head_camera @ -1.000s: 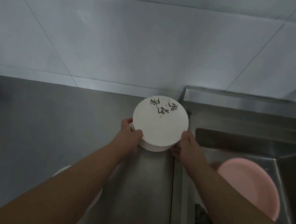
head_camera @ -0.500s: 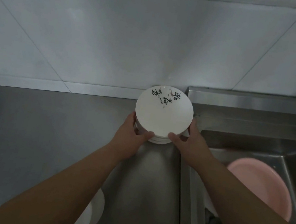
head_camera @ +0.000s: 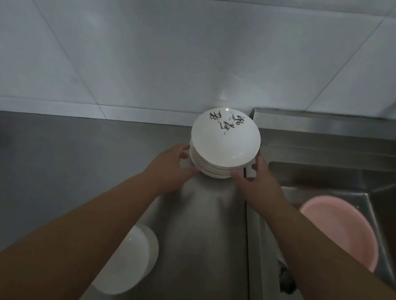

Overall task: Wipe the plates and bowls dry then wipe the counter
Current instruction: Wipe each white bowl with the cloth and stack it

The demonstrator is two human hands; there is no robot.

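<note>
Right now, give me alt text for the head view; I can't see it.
Both hands, left hand and right hand, grip a stack of white plates on a steel counter by the tiled wall. A pink basin sits in the sink; a white bowl stands nearer.

Both forearms bare, reaching fwd, converging toward centre. Left hand (head_camera: 173, 163): palm turned inward, fingers curled round left side of plate stack (head_camera: 223, 148), thumb on top near rim. Right hand (head_camera: 255, 181): mirrors it, fingers curled vs stack's right side, index raised along edge. Hands close together, stack between them, wrists roughly level.
</note>
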